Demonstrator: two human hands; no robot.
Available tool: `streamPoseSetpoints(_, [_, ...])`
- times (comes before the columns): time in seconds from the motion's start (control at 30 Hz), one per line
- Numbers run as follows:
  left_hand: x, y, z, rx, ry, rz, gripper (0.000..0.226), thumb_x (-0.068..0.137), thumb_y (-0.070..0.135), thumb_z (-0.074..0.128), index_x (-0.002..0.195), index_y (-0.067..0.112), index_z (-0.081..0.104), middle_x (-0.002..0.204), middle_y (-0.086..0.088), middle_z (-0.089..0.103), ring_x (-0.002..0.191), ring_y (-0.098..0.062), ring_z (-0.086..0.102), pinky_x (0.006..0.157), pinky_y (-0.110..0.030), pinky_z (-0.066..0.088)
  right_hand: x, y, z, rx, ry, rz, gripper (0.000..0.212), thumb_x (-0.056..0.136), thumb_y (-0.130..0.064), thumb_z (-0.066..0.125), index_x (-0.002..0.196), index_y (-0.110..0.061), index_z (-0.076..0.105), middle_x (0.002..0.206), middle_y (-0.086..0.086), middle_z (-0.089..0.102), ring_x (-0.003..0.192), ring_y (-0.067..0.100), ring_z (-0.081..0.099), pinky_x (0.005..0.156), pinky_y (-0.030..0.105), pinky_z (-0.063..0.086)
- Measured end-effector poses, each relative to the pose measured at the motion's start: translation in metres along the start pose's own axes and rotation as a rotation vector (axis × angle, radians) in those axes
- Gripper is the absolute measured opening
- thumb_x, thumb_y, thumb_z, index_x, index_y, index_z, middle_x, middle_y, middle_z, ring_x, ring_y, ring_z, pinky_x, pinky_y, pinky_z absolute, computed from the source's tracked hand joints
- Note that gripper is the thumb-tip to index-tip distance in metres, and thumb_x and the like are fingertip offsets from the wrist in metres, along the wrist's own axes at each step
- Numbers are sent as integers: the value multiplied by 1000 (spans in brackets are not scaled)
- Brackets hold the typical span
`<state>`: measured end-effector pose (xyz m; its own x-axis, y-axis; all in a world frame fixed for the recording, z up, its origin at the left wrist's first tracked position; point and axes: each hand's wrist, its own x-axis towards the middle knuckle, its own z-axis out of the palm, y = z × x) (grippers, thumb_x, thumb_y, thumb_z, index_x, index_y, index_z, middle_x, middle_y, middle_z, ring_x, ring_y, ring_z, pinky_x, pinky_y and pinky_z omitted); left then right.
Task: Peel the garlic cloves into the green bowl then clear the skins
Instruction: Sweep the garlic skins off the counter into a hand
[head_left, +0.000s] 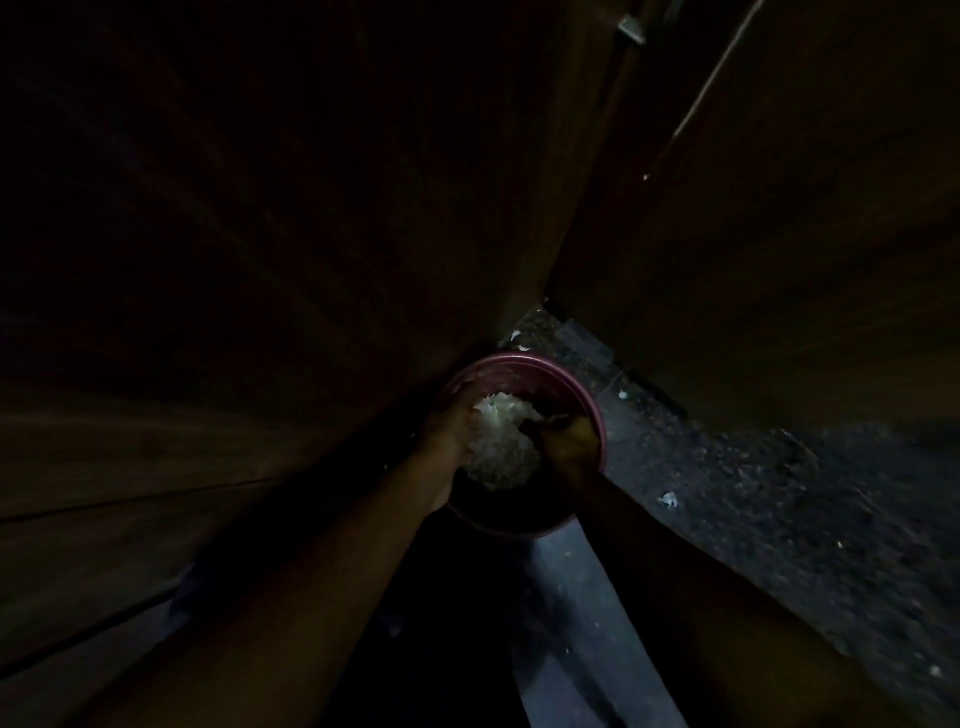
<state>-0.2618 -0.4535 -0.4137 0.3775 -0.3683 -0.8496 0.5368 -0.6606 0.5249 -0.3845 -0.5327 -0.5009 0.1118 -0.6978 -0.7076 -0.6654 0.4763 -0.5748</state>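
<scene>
The scene is very dark. A heap of white garlic skins (501, 449) is held between both my hands, above the mouth of a round maroon bin (524, 359) on the floor. My left hand (451, 427) cups the left side of the heap with its fingers curled into it. On the right side, my right hand (569, 442) grips the heap with bent fingers. No green bowl and no peeled cloves are in view.
A dark wooden panel (260, 312) stands close on the left, touching the bin. Another dark wooden panel (779, 260) closes the right. Speckled floor (753, 493) runs between them, with stray skin scraps (667, 500) and some scraps (522, 340) behind the bin.
</scene>
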Motion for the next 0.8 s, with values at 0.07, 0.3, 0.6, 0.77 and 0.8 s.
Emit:
streamPoseSetpoints(0.07, [4, -1, 0, 4, 9, -6, 45, 103, 60, 43, 125, 25, 63, 122, 0, 65, 100, -13, 61, 72, -29, 44, 4, 1, 1, 13, -50, 4, 24, 94, -14, 72, 116, -4, 74, 103, 15, 75, 90, 24, 65, 80, 32, 50])
streamPoseSetpoints(0.3, [7, -4, 2, -2, -24, -26, 49, 105, 58, 41, 134, 24, 60, 123, -1, 63, 113, -19, 59, 84, -32, 47, 4, 0, 3, -83, 32, -12, 27, 90, -18, 77, 115, -8, 76, 110, 10, 75, 98, 25, 70, 69, 22, 46])
streamPoseSetpoints(0.6, [4, -7, 10, -71, -55, -91, 59, 102, 59, 49, 148, 23, 53, 143, -11, 59, 131, -28, 55, 109, -44, 46, -29, -36, -9, 331, -364, 243, 45, 109, -47, 37, 125, -16, 66, 131, 5, 66, 109, 27, 66, 83, 31, 50])
streamPoseSetpoints(0.77, [-9, 2, 27, -172, -129, -92, 61, 111, 41, 31, 157, 2, 36, 137, -12, 66, 138, -28, 55, 114, -44, 39, -48, -28, 19, 347, -294, 67, 86, 80, -91, 46, 127, -23, 71, 126, 2, 73, 118, 21, 68, 105, 41, 50])
streamPoseSetpoints(0.8, [-10, -3, 33, -214, -133, 77, 66, 111, 39, 27, 157, -8, 24, 138, -12, 66, 138, -24, 55, 121, -41, 32, -50, -21, 26, 301, -262, 43, 87, 84, -87, 47, 141, -23, 61, 141, 2, 64, 131, 21, 59, 113, 37, 42])
